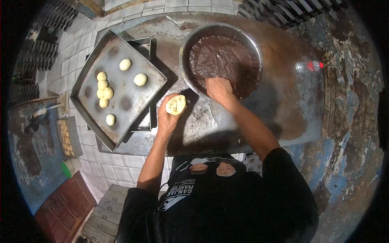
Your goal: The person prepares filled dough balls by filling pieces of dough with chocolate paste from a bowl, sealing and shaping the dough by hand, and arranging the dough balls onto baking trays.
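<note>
My left hand [167,115] is wrapped round a piece of pale yellow dough [176,105], opened out into a shallow cup facing up. Inside a wide metal bowl [259,50], my right hand [219,90] is closed at the near edge of a dark brown chocolate-like paste [216,54]. Its fingertips are down in the paste, so anything they pinch is hidden. To the left, a square metal baking tray [142,101] lies turned at an angle. It bears several round dough balls [140,79], some touching in a cluster.
Beneath the tray sits another dark tray [149,46]. A spoon-like utensil [173,20] lies behind the bowl on the worn metal table [283,93]. A clear bottle with a red cap [310,66] rests on its side at the right. Stacked dark tins [279,12] stand far right.
</note>
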A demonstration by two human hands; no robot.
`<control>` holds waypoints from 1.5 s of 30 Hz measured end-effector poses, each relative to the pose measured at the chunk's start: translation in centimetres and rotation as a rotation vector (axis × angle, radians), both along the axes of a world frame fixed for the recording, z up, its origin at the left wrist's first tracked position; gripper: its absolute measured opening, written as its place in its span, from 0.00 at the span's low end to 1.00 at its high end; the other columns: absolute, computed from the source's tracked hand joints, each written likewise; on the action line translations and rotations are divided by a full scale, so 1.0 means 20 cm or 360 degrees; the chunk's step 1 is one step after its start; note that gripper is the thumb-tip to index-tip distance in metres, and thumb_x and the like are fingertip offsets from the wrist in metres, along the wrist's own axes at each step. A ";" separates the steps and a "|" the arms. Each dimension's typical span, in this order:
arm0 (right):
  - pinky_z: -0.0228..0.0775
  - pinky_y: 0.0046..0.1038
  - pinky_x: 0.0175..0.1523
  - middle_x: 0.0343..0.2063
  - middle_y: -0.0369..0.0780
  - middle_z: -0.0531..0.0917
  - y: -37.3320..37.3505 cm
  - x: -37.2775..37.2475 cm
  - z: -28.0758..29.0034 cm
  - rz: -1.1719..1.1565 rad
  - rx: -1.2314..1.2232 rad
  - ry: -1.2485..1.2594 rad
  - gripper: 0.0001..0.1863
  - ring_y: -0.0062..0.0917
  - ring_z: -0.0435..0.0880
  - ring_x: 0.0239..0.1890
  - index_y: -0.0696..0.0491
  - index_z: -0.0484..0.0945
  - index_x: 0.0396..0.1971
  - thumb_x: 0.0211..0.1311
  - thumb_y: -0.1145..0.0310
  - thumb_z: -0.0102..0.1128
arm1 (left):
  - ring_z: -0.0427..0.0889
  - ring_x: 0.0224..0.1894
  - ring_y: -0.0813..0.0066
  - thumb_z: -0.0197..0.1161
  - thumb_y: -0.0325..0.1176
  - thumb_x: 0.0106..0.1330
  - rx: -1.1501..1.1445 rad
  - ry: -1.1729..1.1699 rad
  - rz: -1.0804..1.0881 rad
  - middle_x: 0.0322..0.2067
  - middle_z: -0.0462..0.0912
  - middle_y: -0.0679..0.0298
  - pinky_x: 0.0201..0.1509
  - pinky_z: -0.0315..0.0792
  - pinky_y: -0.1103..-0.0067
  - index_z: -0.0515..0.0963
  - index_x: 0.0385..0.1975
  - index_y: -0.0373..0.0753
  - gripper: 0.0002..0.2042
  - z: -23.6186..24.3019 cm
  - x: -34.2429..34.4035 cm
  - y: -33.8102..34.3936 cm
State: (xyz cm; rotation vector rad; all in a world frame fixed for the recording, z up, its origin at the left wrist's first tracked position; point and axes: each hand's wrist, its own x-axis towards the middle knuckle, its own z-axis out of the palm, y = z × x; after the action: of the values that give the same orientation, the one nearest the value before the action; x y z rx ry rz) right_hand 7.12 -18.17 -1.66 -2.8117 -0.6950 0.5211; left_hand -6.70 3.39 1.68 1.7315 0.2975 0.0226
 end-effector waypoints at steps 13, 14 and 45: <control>0.72 0.26 0.28 0.27 0.35 0.82 0.07 -0.34 0.26 -0.0340 0.1044 0.0257 0.16 0.21 0.81 0.25 0.57 0.82 0.53 0.69 0.67 0.61 | 0.87 0.47 0.56 0.71 0.26 0.60 0.0239 -0.0041 0.0220 0.42 0.85 0.50 0.49 0.78 0.68 0.71 0.55 0.38 0.23 -0.07 0.31 -0.11; 0.76 0.29 0.30 0.31 0.38 0.83 0.09 -0.42 0.30 -0.0014 0.0609 -0.0390 0.17 0.25 0.84 0.26 0.57 0.81 0.56 0.70 0.67 0.60 | 0.87 0.47 0.48 0.69 0.29 0.63 0.0337 -0.0021 0.0200 0.41 0.85 0.47 0.47 0.79 0.64 0.70 0.55 0.39 0.22 -0.02 0.31 -0.14; 0.72 0.28 0.53 0.45 0.38 0.85 -0.66 -1.69 0.40 -0.1030 0.2504 0.0894 0.15 0.22 0.82 0.46 0.58 0.76 0.54 0.68 0.76 0.61 | 0.84 0.46 0.72 0.61 0.44 0.74 -0.0327 0.0028 -0.0038 0.46 0.86 0.60 0.55 0.77 0.74 0.83 0.50 0.35 0.18 0.42 -1.10 -1.04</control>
State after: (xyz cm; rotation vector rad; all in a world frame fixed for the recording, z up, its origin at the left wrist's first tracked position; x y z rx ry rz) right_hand -26.66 -31.43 6.41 -1.1690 0.0529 0.3274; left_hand -28.68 -17.45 10.07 1.5315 0.2825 -0.0395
